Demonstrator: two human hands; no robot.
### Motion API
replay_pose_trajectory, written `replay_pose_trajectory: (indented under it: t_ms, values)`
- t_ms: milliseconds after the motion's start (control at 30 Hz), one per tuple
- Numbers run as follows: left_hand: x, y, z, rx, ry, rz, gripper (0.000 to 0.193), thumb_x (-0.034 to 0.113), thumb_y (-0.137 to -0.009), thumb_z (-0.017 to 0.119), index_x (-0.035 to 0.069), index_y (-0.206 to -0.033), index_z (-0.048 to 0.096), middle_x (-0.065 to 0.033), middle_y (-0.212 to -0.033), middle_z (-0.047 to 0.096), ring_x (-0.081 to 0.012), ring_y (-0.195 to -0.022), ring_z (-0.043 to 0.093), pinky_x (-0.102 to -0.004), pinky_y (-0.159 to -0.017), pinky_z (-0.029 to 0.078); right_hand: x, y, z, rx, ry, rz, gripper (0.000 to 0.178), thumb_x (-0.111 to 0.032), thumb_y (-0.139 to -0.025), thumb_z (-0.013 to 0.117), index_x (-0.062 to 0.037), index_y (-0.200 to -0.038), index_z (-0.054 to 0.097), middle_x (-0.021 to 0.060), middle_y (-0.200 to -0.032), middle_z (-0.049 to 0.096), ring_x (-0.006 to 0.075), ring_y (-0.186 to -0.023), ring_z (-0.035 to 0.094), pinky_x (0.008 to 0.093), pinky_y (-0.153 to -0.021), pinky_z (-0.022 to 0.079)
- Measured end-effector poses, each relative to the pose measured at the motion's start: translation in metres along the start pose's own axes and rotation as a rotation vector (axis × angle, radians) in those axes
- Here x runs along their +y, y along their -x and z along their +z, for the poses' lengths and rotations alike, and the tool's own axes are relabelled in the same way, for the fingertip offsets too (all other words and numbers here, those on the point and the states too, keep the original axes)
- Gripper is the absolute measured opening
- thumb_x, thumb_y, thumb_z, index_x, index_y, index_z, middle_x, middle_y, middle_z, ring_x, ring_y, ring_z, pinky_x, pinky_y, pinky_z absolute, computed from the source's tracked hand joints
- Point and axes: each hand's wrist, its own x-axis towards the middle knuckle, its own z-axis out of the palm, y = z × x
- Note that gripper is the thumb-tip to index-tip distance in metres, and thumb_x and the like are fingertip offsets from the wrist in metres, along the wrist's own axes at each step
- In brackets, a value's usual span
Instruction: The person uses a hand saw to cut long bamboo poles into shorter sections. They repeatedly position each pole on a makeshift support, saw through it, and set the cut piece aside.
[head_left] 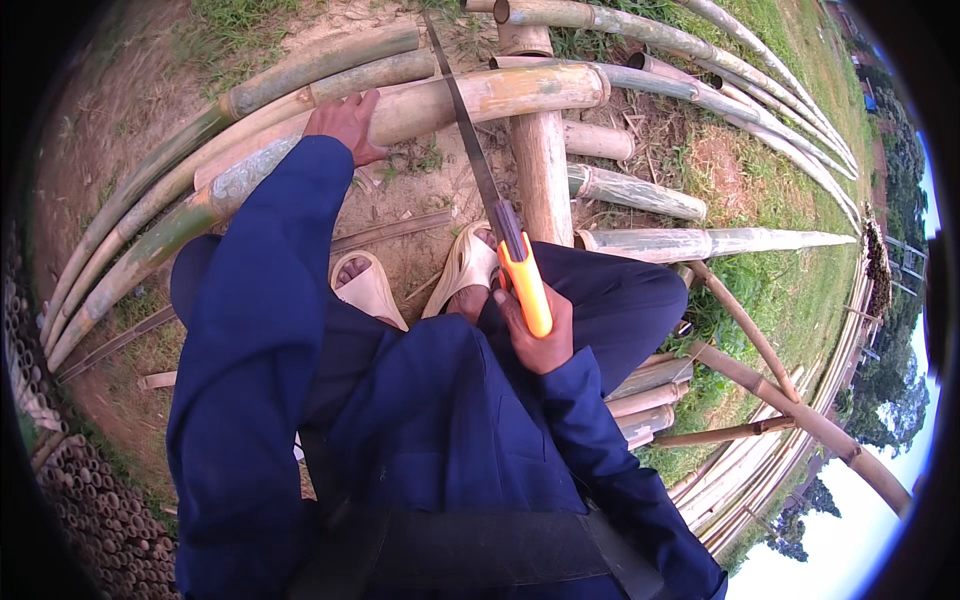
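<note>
My right hand (545,335) is closed round the orange and black handle of a hand saw (481,165). Its long, narrow blade points away from me and lies across a thick bamboo pole (530,93), near the pole's right end. Whether the teeth have cut into the pole cannot be made out. To the left of the blade, my left hand (346,125) grips the same pole from above, thumb on the near side. The pole rests over a bamboo crosspiece (541,185) that runs toward me.
More long bamboo poles (240,97) lie at the left, and others (720,100) at the far right. Short cut lengths (640,190) lie right of the crosspiece. My sandalled feet (365,285) are just below the pole. Stacked bamboo pieces (100,510) fill the lower left.
</note>
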Motion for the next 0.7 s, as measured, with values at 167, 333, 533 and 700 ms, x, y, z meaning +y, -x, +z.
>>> replay_pose_trajectory:
  t_ms: [167, 333, 533, 700]
  values:
    - [-0.001, 0.001, 0.005, 0.023, -0.034, 0.024, 0.089, 0.055, -0.071, 0.086, 0.01, -0.139, 0.049, -0.0154, -0.124, 0.066, -0.0361, -0.113, 0.068, -0.045, -0.104, 0.048, -0.032, 0.059, -0.026, 0.007, 0.149, -0.08, 0.038, -0.002, -0.091, 0.074, 0.004, -0.128, 0.067, 0.0144, -0.087, 0.075, 0.0181, -0.076, 0.072, 0.0293, -0.075, 0.055]
    - [0.001, -0.006, 0.006, 0.112, 0.0, 0.058, 0.091, 0.055, -0.07, 0.087, 0.009, -0.139, 0.049, -0.016, -0.124, 0.066, -0.0354, -0.111, 0.068, -0.0444, -0.104, 0.048, 0.012, -0.083, 0.03, 0.043, 0.005, -0.056, 0.016, -0.01, -0.093, 0.075, 0.0033, -0.096, 0.067, 0.009, -0.068, 0.061, 0.0132, -0.062, 0.052, 0.0328, -0.06, 0.047]
    - [-0.004, 0.007, 0.015, 0.073, 0.001, 0.022, 0.09, 0.047, -0.069, 0.089, 0.012, -0.141, 0.049, -0.0149, -0.123, 0.065, -0.0364, -0.113, 0.066, -0.046, -0.1, 0.05, -0.028, 0.038, -0.023, 0.002, 0.107, -0.012, 0.037, -0.003, -0.091, 0.076, 0.0046, -0.125, 0.068, 0.0165, -0.095, 0.076, 0.0159, -0.086, 0.074, 0.0295, -0.08, 0.056]
    - [-0.001, -0.003, 0.011, 0.035, 0.0, 0.038, 0.088, 0.054, -0.069, 0.087, 0.01, -0.136, 0.05, -0.015, -0.12, 0.066, -0.0358, -0.109, 0.069, -0.0441, -0.101, 0.05, -0.012, 0.018, -0.007, 0.051, 0.071, -0.001, 0.029, -0.005, -0.091, 0.074, 0.0041, -0.118, 0.07, 0.015, -0.085, 0.074, 0.0185, -0.075, 0.072, 0.0319, -0.073, 0.055]
